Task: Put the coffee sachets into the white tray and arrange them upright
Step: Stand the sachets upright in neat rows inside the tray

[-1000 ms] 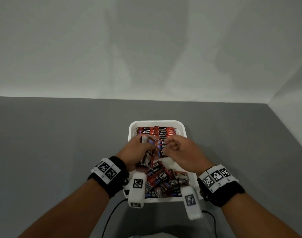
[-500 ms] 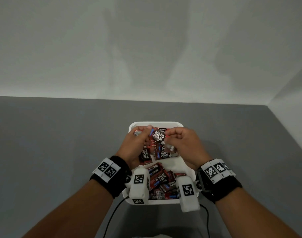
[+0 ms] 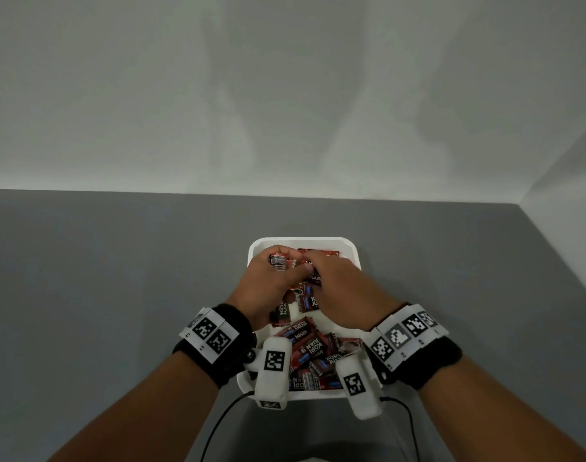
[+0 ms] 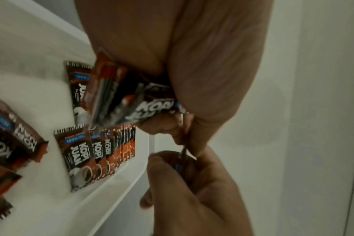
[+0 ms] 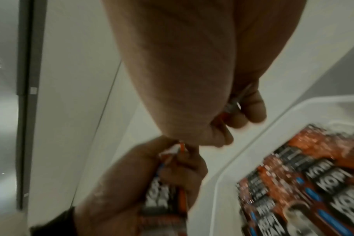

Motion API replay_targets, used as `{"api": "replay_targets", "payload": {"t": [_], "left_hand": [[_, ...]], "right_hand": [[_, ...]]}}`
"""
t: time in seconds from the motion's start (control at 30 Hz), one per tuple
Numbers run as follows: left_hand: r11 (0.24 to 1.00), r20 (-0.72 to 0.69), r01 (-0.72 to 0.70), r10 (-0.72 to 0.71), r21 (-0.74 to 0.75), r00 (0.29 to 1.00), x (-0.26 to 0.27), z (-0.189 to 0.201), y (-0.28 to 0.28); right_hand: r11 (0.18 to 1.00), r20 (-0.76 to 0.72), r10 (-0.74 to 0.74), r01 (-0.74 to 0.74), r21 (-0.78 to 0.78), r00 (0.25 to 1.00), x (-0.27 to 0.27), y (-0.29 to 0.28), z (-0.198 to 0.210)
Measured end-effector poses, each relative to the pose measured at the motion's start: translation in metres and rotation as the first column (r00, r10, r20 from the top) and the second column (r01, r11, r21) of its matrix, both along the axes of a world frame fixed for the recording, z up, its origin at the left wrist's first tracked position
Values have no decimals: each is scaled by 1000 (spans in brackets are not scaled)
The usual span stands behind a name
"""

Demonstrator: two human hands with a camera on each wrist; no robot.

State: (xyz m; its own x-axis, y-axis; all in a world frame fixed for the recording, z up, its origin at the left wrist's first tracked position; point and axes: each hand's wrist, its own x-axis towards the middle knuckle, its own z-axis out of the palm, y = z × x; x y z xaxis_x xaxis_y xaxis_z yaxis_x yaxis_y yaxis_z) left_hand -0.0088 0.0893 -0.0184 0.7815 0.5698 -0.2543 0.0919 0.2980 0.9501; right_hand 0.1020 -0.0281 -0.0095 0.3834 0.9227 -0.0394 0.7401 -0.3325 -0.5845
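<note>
a: what's changed in the last second?

b: both hands have carried their sachets from mid-tray up to the far end of the white tray (image 3: 351, 258). the left hand (image 3: 271, 285) now grips a small bunch of coffee sachets (image 4: 131, 99), barcode side up, and the right hand (image 3: 338, 291) pinches the edge of one of them, just beside the upright row (image 3: 318, 252) at the far wall.

a: meaning for the task?

b: i'd judge this bunch is about to join the standing row. the loose pile (image 3: 313, 355) at the near end lies flat and jumbled, so a good part of the task remains.

a: and the surroundings?

b: a plain grey worktop (image 3: 118, 278) carries the tray, with pale walls (image 3: 285, 95) behind and to the right, meeting in a corner.
</note>
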Motion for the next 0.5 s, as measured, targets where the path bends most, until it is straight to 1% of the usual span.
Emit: {"api": "replay_targets", "payload": {"t": [0.03, 0.1, 0.13, 0.2, 0.27, 0.33, 0.4, 0.47, 0.5], "left_hand": [[994, 23, 10, -8, -106, 1000, 0, 2, 0], [952, 52, 20, -4, -307, 999, -1, 4, 4], [930, 55, 12, 9, -368, 998, -2, 5, 7], [920, 58, 15, 9, -393, 998, -4, 5, 10], [940, 51, 44, -29, -338, 998, -5, 3, 9], [967, 29, 57, -51, -249, 998, -5, 2, 5], [988, -2, 95, -96, -122, 995, -5, 4, 2], [986, -44, 161, -160, 35, 986, -5, 7, 0], [977, -55, 186, -181, 100, 982, -5, 7, 0]], "right_hand": [[1000, -19, -8, 8, 1, 1000, -1, 1, -2], [996, -122, -86, 86, -5, 989, 2, 1, -1], [991, -195, -134, 137, 1, 972, 3, 1, 0], [965, -375, -228, 259, 33, 898, 5, 2, -2], [929, -555, -272, 365, 61, 786, 5, 4, -2], [888, -691, -285, 454, 71, 664, 2, 6, 1], [857, -793, -244, 506, 93, 559, -1, 7, 9], [844, -860, -199, 528, 93, 469, -2, 6, 15], [848, -873, -190, 523, 84, 449, -1, 5, 18]]}}
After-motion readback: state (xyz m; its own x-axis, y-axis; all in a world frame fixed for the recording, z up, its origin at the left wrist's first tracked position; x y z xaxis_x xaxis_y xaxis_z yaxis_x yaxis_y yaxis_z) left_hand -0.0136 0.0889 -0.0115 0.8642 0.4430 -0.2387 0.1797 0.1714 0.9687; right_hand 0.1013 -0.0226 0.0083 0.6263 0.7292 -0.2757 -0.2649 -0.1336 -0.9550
